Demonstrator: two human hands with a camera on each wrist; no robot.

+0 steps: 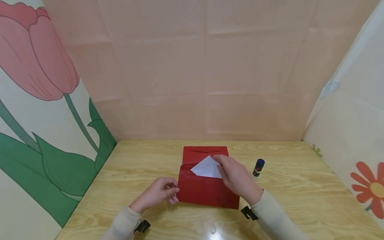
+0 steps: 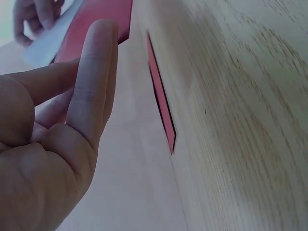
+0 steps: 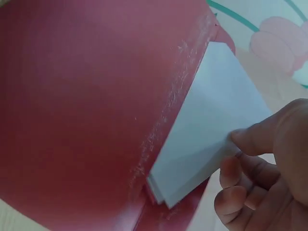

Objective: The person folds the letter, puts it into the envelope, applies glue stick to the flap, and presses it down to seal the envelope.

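A red envelope (image 1: 207, 193) is held up off the table with its opening upward. My left hand (image 1: 159, 193) pinches its left edge between thumb and fingers. Folded white paper (image 1: 207, 167) sticks partly out of the opening, its lower part hidden inside. My right hand (image 1: 238, 176) pinches the paper's right side between thumb and fingers. Whitish streaks run along the envelope's edge beside the paper (image 3: 207, 125) in the right wrist view. In the left wrist view, my left hand's fingers (image 2: 91, 82) partly cover the envelope (image 2: 103, 19).
A second red envelope (image 1: 205, 150) lies flat on the wooden table (image 1: 144, 160) behind the held one. To the right of my right hand stands a glue stick (image 1: 258, 167) with a dark blue cap. A pinkish sheet (image 1: 207, 73) hangs behind the table.
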